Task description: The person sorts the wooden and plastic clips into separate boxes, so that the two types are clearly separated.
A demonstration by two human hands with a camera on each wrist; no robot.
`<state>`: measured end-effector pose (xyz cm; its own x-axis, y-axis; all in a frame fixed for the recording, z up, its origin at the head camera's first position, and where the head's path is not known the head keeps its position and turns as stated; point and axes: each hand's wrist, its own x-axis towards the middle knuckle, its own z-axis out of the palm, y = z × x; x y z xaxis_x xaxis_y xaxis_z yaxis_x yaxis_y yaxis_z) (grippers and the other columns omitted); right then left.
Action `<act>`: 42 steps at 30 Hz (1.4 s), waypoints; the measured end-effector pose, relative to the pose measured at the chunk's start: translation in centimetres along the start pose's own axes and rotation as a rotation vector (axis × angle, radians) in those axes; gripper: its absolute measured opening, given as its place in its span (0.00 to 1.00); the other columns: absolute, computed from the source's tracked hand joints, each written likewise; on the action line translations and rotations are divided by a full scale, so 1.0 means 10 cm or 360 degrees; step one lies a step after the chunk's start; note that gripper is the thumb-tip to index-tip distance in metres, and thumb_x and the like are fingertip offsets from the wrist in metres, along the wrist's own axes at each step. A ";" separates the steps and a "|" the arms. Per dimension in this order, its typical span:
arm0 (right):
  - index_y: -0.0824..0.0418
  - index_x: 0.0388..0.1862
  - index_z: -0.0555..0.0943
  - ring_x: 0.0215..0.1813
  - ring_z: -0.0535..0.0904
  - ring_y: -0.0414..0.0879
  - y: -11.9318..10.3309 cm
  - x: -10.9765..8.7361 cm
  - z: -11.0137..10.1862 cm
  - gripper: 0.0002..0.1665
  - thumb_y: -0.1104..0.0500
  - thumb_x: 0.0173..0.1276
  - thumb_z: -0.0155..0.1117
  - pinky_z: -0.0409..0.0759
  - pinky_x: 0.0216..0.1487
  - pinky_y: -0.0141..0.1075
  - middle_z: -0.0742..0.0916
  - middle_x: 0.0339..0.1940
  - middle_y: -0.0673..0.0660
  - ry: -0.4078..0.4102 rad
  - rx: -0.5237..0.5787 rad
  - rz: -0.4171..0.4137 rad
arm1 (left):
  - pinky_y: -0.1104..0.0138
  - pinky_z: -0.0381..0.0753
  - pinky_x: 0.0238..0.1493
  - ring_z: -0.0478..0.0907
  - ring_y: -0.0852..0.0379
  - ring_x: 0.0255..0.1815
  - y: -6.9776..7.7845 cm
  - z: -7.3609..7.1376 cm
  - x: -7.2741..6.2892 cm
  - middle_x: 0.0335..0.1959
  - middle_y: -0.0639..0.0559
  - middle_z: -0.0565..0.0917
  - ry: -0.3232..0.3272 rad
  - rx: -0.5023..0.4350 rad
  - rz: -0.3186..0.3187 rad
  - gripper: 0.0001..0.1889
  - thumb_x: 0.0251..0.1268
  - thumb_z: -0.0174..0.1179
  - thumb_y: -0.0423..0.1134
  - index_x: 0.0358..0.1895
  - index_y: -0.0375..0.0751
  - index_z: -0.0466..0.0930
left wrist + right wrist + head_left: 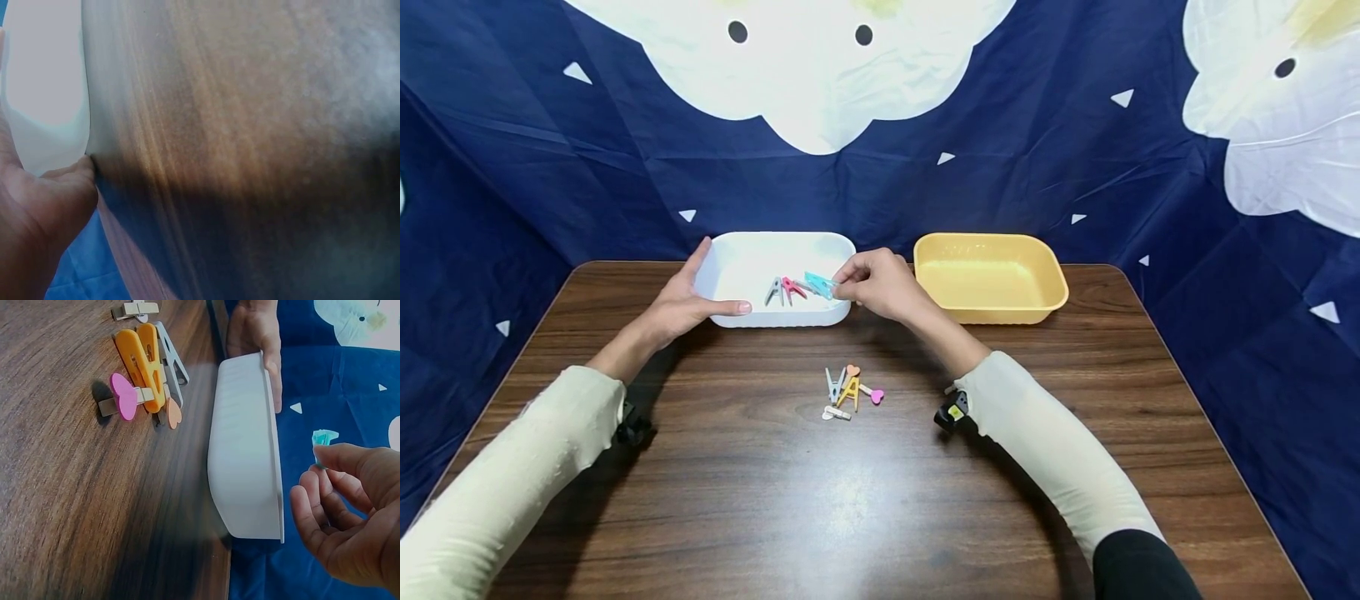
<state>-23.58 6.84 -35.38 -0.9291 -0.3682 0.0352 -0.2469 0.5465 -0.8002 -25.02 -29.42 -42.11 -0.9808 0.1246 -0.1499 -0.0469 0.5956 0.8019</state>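
My right hand (883, 285) pinches a light-blue clothespin (820, 284) between thumb and fingertips, over the right part of a white plastic bin (730, 265). In the right wrist view the clothespin (323, 439) shows above the bin's rim. Inside the bin lie a grey clothespin (774, 291) and a pinkish-red clothespin (792, 289), with another greyish piece partly hidden beside them. At the bin's left end my left hand (677, 304) rests against the corner, its thumb straight along the front wall and a finger reaching up the left side.
On the wooden table (737, 500), in front of the bin, is a small pile: a yellow clothespin (850, 390), a grey-blue clothespin (835, 385), and small wooden pegs with orange, pink (877, 397) and white hearts. A yellow bin (992, 317) stands right of the white one. Blue cloth hangs behind.
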 end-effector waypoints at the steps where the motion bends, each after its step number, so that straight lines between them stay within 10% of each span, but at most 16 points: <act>1: 0.58 0.44 0.95 0.30 0.82 0.40 0.00 0.01 0.00 0.04 0.59 0.74 0.80 0.78 0.32 0.30 0.90 0.31 0.50 0.0004 0.0000 0.0002 | 0.37 0.35 0.95 0.27 0.42 0.98 0.00 0.00 0.00 0.97 0.52 0.29 0.0001 -0.0001 0.0001 0.77 0.65 0.85 0.49 0.94 0.61 0.21; 42: 0.57 0.43 0.95 0.41 0.87 0.44 -0.01 0.45 -0.01 0.06 0.56 0.73 0.83 0.81 0.39 0.32 0.94 0.40 0.54 0.0230 0.0014 0.0261 | 0.36 0.34 0.95 0.27 0.42 0.98 0.00 0.00 -0.01 0.97 0.53 0.29 0.0001 0.0007 -0.0004 0.76 0.66 0.84 0.49 0.94 0.61 0.21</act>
<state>-27.73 5.19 -35.05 -0.9865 -0.1633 -0.0108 -0.0876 0.5832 -0.8076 -24.95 -29.40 -42.10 -0.9808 0.1227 -0.1516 -0.0486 0.5993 0.7991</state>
